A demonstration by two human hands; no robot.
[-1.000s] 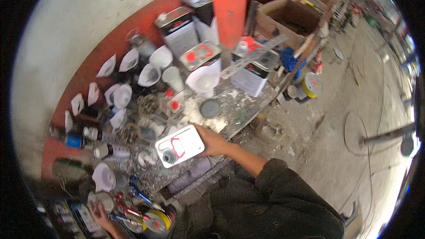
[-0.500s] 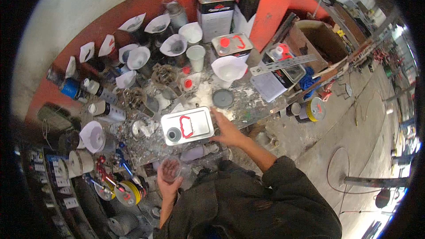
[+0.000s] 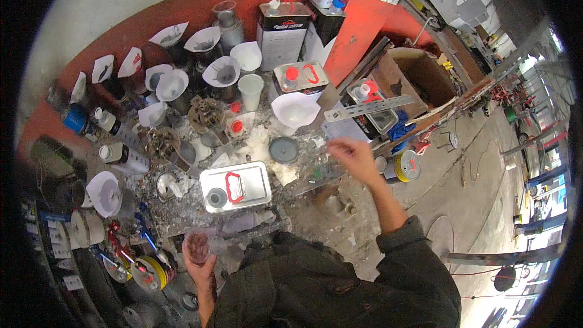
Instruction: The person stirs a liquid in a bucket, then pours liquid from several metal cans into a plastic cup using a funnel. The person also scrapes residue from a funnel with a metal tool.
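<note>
Fingers of the right hand (image 3: 354, 157) are loosely spread and hold nothing, hovering above the right end of a cluttered workbench (image 3: 316, 176). Fingers of the left hand (image 3: 199, 259) are wrapped around a small clear plastic cup (image 3: 197, 246) with dark reddish contents, held at the near edge of the bench, close to the body. Between the two hands lies a flat rectangular metal can (image 3: 235, 186) with a red handle and a round opening on top; its long axis runs left to right. The can sits just beyond the cup, slightly to its right, and well to the left of the open right hand, so the left hand is the nearer one. A grey round lid (image 3: 283, 149) and a white paper funnel (image 3: 294, 111) lie farther back, nearer the right hand.
</note>
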